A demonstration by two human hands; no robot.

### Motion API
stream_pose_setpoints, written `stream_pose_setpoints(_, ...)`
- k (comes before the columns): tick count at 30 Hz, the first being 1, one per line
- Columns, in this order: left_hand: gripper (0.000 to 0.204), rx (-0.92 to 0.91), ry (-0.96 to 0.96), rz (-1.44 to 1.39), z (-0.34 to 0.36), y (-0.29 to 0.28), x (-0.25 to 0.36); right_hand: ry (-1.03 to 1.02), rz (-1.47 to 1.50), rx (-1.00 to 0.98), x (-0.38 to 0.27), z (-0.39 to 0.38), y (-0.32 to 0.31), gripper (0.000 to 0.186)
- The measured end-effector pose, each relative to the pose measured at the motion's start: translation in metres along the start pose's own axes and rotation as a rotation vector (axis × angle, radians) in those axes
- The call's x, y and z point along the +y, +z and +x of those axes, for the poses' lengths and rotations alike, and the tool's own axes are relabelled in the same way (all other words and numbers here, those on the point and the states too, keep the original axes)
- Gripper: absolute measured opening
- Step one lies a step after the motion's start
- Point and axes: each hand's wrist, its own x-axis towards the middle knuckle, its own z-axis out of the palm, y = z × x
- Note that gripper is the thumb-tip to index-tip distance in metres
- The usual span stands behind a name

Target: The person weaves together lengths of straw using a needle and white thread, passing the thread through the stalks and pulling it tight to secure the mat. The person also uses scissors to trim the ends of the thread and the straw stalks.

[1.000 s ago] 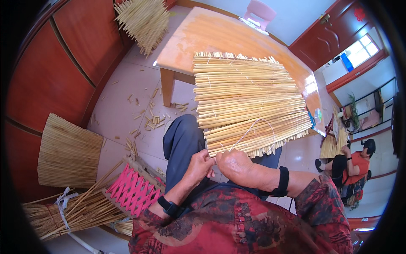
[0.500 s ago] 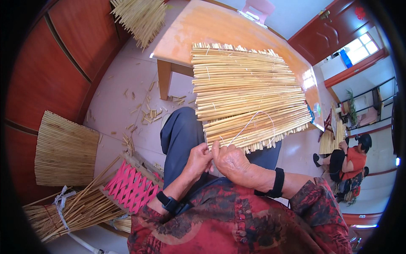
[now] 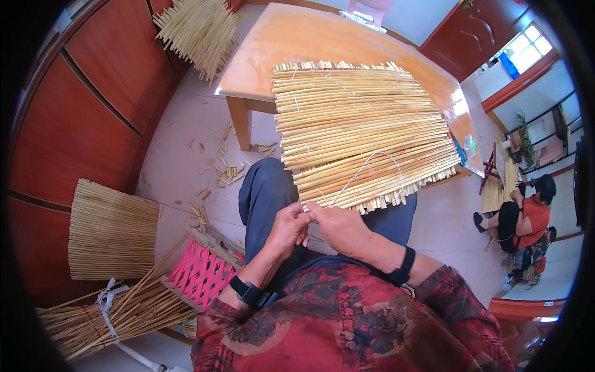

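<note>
A mat of straw-coloured stalks [image 3: 365, 118], tied with rows of white stitches, rests on the table edge and reaches down over my knees. At its near left corner, my left hand [image 3: 289, 230] pinches the edge of the lowest stalks. Right beside it, my right hand [image 3: 339, 230] is closed, its fingertips meeting the left ones at that corner. A thin white cord [image 3: 362, 164] loops over the mat's lower part and runs down to my right hand. What exactly lies between the fingertips is hidden.
The wooden table [image 3: 266, 37] stands ahead. A pink-strapped stool [image 3: 201, 270] and a tied stalk bundle [image 3: 124, 313] are at lower left. Another mat [image 3: 111, 229] leans on the red cabinet [image 3: 99, 80]. Cut stalk bits [image 3: 229, 173] litter the floor. A person [image 3: 533, 214] sits at right.
My view has shifted slightly. My right hand has turned so its back is flatter, and its fingers stay by the left ones at the mat's corner. The cord loop has dropped slightly lower.
</note>
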Motion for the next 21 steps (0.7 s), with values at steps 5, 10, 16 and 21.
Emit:
stream_pose_setpoints(5,0.022,0.013,0.059,0.325,-0.014,-0.007,0.014,0.010,-0.135,0.359,0.032,-0.037,-0.049,0.030)
stream_pose_setpoints(10,0.027,0.337,0.858,1.314,-0.023,-0.020,0.016,0.158,0.132,0.477,0.053,-0.075,-0.035,0.021)
stream_pose_setpoints(16,0.076,0.134,0.985,1.835,-0.012,-0.003,0.038,0.880,1.453,0.102,0.068,-0.106,0.003,0.040)
stream_pose_setpoints(21,0.047,-0.054,1.043,2.031,0.019,0.007,0.044,0.692,1.967,0.438,0.082,-0.087,0.026,0.039)
